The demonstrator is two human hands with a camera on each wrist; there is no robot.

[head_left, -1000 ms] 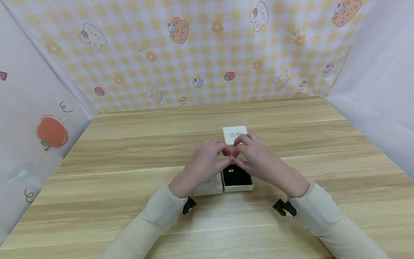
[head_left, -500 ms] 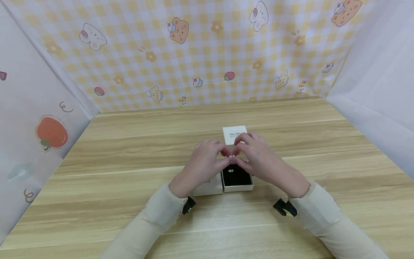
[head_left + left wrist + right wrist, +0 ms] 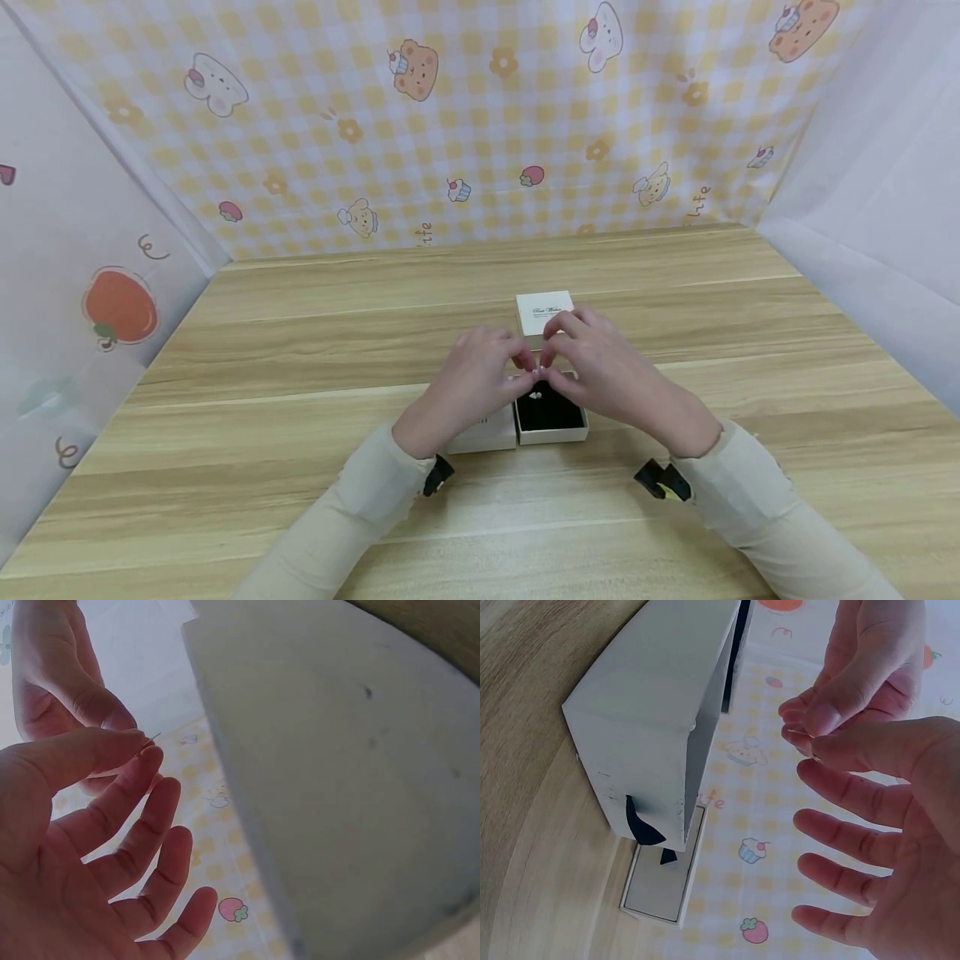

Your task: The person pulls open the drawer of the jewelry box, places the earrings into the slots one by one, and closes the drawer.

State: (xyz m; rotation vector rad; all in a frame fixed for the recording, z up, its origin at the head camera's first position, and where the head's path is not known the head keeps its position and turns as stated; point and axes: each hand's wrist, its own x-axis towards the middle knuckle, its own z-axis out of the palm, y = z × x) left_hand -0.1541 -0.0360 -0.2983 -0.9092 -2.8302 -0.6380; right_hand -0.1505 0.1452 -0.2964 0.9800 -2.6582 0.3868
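My left hand (image 3: 476, 379) and right hand (image 3: 603, 371) meet fingertip to fingertip over the far edge of an open white jewelry box (image 3: 552, 437) lined in black. A tiny earring (image 3: 155, 738) shows as a thin metal pin at the pinched thumb and forefinger in the left wrist view. In the right wrist view, the right thumb and forefinger pinch at a tiny bit of the earring (image 3: 815, 757); most of it is hidden by the fingers. The other fingers of both hands spread loosely. On the black lining lies a small silvery stud (image 3: 536, 396).
A white box or lid (image 3: 491, 437) stands against the jewelry box's left side, partly under my left hand. Behind the hands sits a white box (image 3: 534, 305) with printed lettering. A black ribbon tab (image 3: 641, 826) sticks out of the jewelry box's side.
Both hands' fingertips have dipped slightly toward the box and drawn closer together. The clear, shiny bit visible between them half a second ago is now mostly covered. The boxes have stayed put.
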